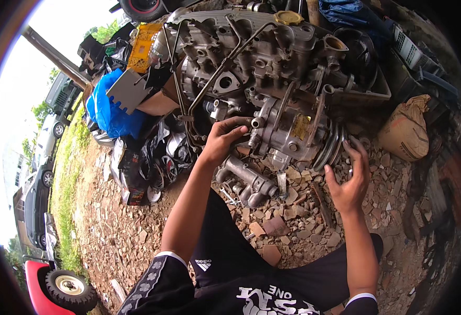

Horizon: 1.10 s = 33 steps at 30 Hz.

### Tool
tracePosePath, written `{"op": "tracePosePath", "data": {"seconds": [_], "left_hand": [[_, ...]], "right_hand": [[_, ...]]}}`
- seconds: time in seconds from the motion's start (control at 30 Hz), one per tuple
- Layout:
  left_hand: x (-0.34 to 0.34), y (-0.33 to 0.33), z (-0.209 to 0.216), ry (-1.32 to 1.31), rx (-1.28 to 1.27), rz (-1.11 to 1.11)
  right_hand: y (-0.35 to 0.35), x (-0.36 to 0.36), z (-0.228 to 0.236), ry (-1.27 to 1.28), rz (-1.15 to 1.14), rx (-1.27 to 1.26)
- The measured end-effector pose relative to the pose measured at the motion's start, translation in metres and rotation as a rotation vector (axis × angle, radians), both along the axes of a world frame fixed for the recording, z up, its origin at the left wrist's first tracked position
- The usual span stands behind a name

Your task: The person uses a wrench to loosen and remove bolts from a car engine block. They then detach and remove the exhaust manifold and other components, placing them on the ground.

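Observation:
A grey metal pump-like unit (pixel 285 128) with a yellow label sits against the side of a large engine (pixel 246 58). My left hand (pixel 224 139) is closed at the unit's left end, its fingertips at a small round pipe fitting (pixel 257 123). At the other end is a grooved pulley (pixel 331 147). My right hand (pixel 352 176) curves round the pulley's edge, thumb below and fingers above, the fingers somewhat spread. On the ground beneath lies a loose metal pipe housing (pixel 248 178), near a small wrench (pixel 229 196).
Broken stone chips (pixel 293 223) cover the ground between my legs. A tied brown sack (pixel 406 128) stands to the right. Blue plastic (pixel 107 107), a yellow crate (pixel 145 47) and black bags (pixel 157 157) lie left of the engine. Cars (pixel 36 189) stand beyond the grass.

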<state>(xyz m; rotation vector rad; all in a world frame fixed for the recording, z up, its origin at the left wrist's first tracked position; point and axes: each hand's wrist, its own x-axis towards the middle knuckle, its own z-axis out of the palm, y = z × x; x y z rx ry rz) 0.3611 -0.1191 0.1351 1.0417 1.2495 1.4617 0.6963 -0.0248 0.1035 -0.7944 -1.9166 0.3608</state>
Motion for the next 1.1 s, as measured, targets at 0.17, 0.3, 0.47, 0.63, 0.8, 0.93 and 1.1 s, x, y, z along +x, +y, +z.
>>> {"op": "tracePosePath", "data": {"seconds": [0.17,0.3,0.47,0.63,0.8,0.93,1.1], "left_hand": [[-0.004,0.014,-0.03,0.049,0.057,0.029],[0.001,0.014,-0.049,-0.01,0.192,0.018],[-0.008,0.003,-0.047,-0.057,0.115,-0.075],[-0.009,-0.018,-0.026,0.038,0.114,-0.207],[-0.026,-0.024,-0.08,0.127,0.156,-0.082],[-0.019,-0.053,-0.167,0.105,-0.19,-0.085],[-0.004,-0.031,-0.215,0.275,-0.157,-0.016]], "right_hand": [[-0.007,-0.004,-0.006,0.035,-0.093,-0.136],[-0.015,-0.021,-0.017,0.205,-0.165,-0.267],[-0.018,-0.03,-0.009,0.051,-0.199,-0.188],[-0.021,-0.017,-0.016,0.091,-0.127,-0.234],[-0.04,-0.046,-0.03,0.636,0.056,-0.602],[-0.054,-0.048,-0.051,0.92,0.032,-0.92],[-0.107,-0.037,-0.074,0.698,-0.006,-1.464]]}}
